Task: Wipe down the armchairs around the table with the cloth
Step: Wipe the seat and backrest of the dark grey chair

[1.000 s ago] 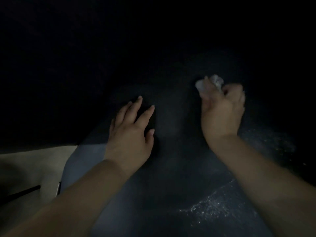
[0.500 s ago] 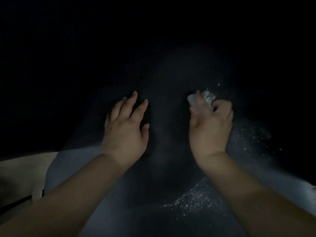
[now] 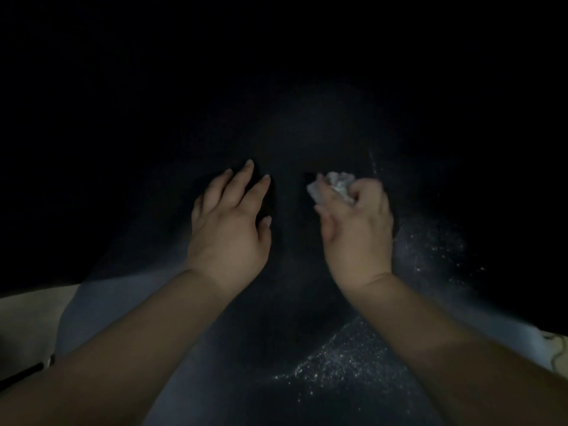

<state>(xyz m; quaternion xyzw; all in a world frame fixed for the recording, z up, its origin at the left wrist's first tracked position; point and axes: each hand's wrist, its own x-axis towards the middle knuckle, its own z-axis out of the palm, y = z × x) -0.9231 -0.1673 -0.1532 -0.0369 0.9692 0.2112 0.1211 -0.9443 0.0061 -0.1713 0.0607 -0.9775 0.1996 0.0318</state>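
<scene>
The scene is very dark. A dark blue-grey armchair surface point(image 3: 292, 302) fills the middle of the head view, dotted with pale specks at the lower right. My left hand point(image 3: 229, 229) lies flat on it, fingers spread and empty. My right hand point(image 3: 356, 232) is curled around a crumpled white cloth point(image 3: 336, 184), which sticks out past my fingers and presses against the armchair. The two hands are close together, a short gap between them.
A pale beige floor point(image 3: 27, 327) shows at the lower left with a thin dark bar point(image 3: 21, 375) across it. A light patterned patch point(image 3: 556, 348) peeks in at the lower right edge. Everything above the hands is black.
My right hand with the cloth has slid left and nearer to me across the armchair, closing the gap to my left hand. The left hand has stayed flat on the surface.
</scene>
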